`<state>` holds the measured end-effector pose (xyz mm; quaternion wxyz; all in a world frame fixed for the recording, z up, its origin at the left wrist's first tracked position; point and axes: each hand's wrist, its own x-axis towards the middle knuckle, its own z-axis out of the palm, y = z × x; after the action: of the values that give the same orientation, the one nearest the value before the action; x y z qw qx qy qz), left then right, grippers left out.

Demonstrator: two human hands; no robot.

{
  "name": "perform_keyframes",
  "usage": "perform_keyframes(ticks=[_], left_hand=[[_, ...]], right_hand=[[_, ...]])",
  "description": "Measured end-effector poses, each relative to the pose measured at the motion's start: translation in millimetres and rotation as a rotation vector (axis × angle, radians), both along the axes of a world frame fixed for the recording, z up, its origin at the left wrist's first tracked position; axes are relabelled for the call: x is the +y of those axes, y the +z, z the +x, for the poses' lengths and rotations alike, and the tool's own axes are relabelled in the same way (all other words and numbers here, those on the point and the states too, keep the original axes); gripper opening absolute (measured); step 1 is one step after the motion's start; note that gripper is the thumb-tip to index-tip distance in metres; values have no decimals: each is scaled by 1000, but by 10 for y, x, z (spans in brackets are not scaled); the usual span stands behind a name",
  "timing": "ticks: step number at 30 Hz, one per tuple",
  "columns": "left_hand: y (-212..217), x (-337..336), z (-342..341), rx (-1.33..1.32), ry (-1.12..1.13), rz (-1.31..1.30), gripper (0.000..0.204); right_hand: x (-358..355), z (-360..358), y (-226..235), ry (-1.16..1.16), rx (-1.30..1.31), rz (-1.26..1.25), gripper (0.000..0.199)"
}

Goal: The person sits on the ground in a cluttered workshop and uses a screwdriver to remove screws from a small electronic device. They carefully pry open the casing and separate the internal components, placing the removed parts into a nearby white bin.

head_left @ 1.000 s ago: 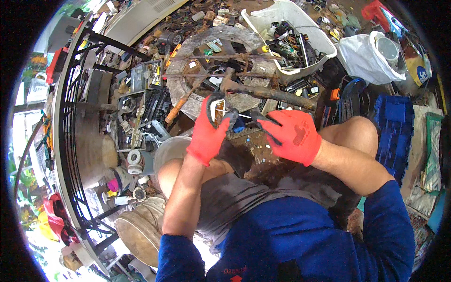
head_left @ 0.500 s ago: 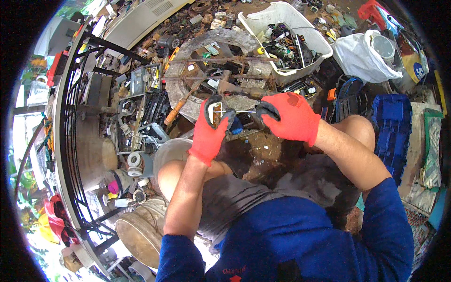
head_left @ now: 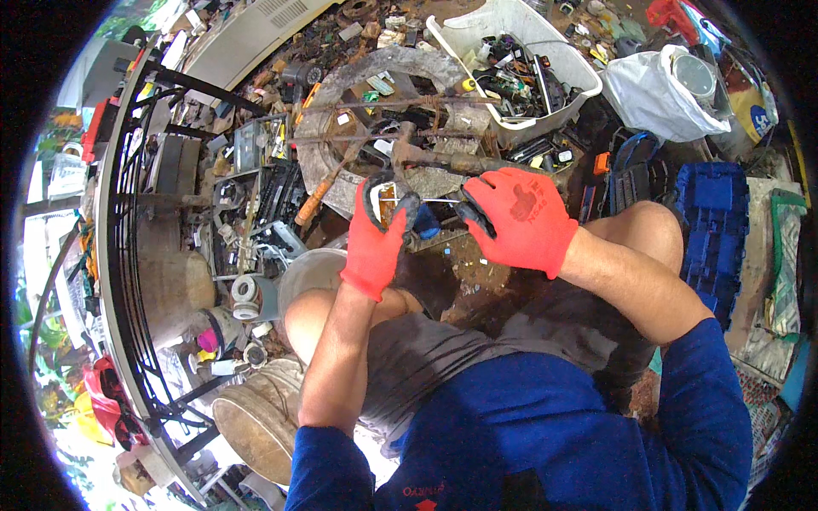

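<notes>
Left hand [head_left: 377, 234], one, in a red-and-black work glove: raised in front of the person's knees, fingers curled in a grip around a small pale part [head_left: 388, 198] whose exact kind cannot be told.

Right hand [head_left: 514, 217], one, gloved alike: fingertips pinched on the near end of a thin metal rod [head_left: 430, 201].

Thin metal rod, one: lies between the two hands, long axis running left to right and roughly level. Its left end meets the small pale part in the left hand; its right end sits in the right fingertips. The part thus lies straight to the left of the right-hand grip, along the rod's own line. Both hands are equally close to the rod, one at each end.

Small blue piece [head_left: 425, 223], one: just below the rod, against the left glove.

Surroundings, on the ground:
- White plastic tub [head_left: 477, 24], one, holding mixed scrap, beyond the hands.
- Rusted metal frame [head_left: 400, 104] of bars, one, just beyond the hands.
- White bag [head_left: 648, 94], one, to the upper right.
- Blue crate [head_left: 711, 226], one, right of the right knee.
- Black wire rack [head_left: 115, 221], one, far left.
</notes>
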<state>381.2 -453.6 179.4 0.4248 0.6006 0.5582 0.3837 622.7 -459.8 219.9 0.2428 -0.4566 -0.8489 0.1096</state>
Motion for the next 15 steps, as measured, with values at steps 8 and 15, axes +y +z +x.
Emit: perform_keyframes(ticks=[8,15], left_hand=[[-16,-7,-12,65,18,31,65],[-37,-10,-13,89,30,103,48]], right_hand=[[-21,-9,-45,9,8,102,36],[-28,-19,9,10,-50,79,38]])
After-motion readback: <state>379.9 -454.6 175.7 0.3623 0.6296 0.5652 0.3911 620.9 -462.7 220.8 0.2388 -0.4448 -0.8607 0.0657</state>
